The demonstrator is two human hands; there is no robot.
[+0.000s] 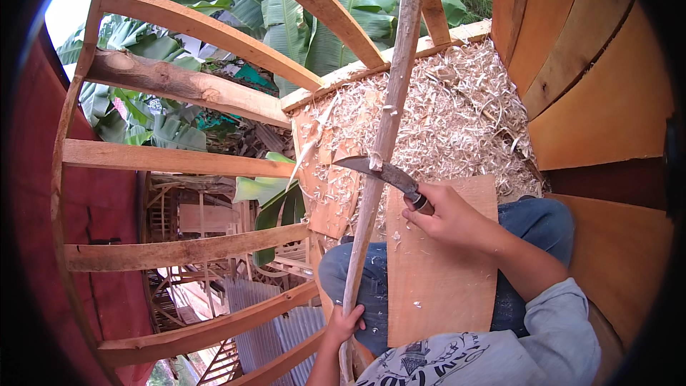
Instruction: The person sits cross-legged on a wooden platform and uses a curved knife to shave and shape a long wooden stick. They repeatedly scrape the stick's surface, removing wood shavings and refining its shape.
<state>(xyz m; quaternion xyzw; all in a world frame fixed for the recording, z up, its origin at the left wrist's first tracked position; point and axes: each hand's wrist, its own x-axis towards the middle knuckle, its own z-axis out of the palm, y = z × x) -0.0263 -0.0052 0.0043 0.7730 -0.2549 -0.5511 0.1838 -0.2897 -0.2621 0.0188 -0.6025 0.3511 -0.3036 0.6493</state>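
Note:
A long, thin wooden pole [397,86] slants from my lap up toward the far railing. Low on the pole, near my left thigh, my left hand [345,324] is wrapped around it. My right hand [450,216] grips the handle of a curved knife [389,174], its dark blade lying across the pole about midway along. Small pale curls cling to the wood by the blade. Under my right forearm, a flat wooden board [441,271] rests over my lap between my legs.
Wood shavings [457,111] cover the floor ahead, beside another plank [332,200]. Railing bars [179,157] run along the left, with banana leaves [293,25] beyond. A plank wall [607,111] rises on the right. Corrugated metal sheets [254,314] lie below, outside the railing.

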